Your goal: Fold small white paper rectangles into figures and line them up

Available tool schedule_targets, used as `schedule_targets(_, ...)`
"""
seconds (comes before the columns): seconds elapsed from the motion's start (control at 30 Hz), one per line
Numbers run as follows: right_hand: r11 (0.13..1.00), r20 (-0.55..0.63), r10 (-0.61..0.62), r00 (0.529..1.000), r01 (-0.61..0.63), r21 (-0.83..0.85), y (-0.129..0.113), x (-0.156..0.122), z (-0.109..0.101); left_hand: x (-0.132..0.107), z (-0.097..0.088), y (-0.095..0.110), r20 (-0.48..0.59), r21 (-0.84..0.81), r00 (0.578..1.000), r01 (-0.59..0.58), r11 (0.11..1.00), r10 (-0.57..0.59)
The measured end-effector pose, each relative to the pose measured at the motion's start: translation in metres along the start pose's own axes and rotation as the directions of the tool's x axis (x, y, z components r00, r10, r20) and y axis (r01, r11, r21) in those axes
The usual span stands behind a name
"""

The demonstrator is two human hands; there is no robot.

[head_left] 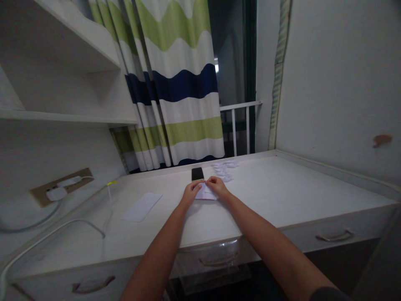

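Note:
Between my two hands a small white sheet of paper (206, 193), partly folded, lies on the white desk. My left hand (191, 192) pinches its upper left edge, fingers closed. My right hand (217, 186) grips the top edge close by, its fingertips almost meeting the left ones. Just beyond the hands lies a dark phone (197, 173). Several folded white paper pieces (223, 170) sit in a cluster behind my right hand. Off to the left, a loose stack or sheet of white paper (142, 207) rests flat.
The white desk (300, 188) has drawers along its front and a raised rim at the back. White cables (78, 220) and plugs (57, 193) run along the left wall under a shelf (62, 117). A striped curtain (188, 88) hangs behind the desk.

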State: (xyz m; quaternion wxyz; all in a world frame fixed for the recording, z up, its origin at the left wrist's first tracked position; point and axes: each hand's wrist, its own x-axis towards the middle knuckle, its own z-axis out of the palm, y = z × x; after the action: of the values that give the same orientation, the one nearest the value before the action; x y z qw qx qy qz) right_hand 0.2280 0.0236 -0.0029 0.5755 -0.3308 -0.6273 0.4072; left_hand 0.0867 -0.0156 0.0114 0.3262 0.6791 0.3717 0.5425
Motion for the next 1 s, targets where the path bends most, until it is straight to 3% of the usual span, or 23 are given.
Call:
schedule_targets(0.17, 0.999, 0.026, -0.033, 0.999, 0.033, -0.010, 0.002, -0.002, 0.001, 0.002, 0.000, -0.006, -0.003, -0.190, 0.981, 0.189, 0.963, -0.193)
schedule_targets(0.33, 0.996, 0.084, -0.083, 0.993, 0.084, -0.010, 0.002, -0.003, 0.002, 0.002, -0.001, -0.011, -0.027, -0.219, 0.973, 0.217, 0.951, -0.228)
schedule_targets(0.43, 0.994, 0.107, -0.110, 0.988, 0.110, 0.005, 0.000, -0.003, 0.003, -0.001, 0.000, -0.008, -0.023, -0.168, 0.966, 0.251, 0.953, -0.258)
schedule_targets(0.67, 0.994, 0.154, -0.105, 0.982, 0.103, 0.025, -0.003, -0.005, 0.004, -0.004, -0.001, -0.001, 0.110, 0.183, 0.952, 0.263, 0.947, -0.286)
schedule_targets(1.0, 1.000, 0.166, -0.017, 0.986, 0.021, -0.023, -0.008, -0.009, 0.003, -0.008, -0.004, -0.002, 0.199, 0.150, 0.908, 0.344, 0.927, -0.369)
